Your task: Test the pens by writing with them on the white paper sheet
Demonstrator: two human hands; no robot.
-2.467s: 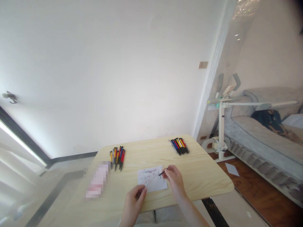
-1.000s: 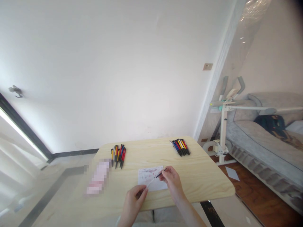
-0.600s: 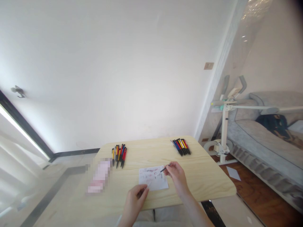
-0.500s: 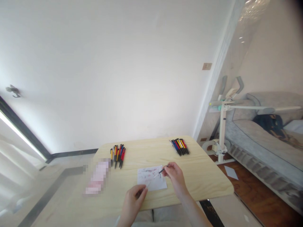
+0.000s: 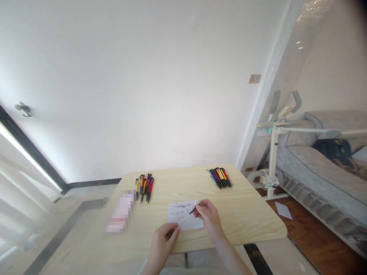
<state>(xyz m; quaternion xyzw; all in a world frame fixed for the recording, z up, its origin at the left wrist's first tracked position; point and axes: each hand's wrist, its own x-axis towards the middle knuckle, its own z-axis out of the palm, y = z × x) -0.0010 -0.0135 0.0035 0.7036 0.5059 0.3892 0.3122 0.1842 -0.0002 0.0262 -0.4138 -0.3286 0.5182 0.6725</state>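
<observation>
Wooden table (image 5: 243, 217); right hand (image 5: 208, 215) pinches dark rod (image 5: 192, 211) slanting toward left hand's (image 5: 163, 237) pinched pale rod (image 5: 184, 220).

left hand (image 5: 164, 241) bare | right hand (image 5: 208, 217), forearm (image 5: 228, 248) bare | lap clothing (image 5: 176, 262) pale greyish

Two hands (image 5: 210, 217), two pen bunches (image 5: 219, 178), one marked sheet (image 5: 178, 213).
</observation>
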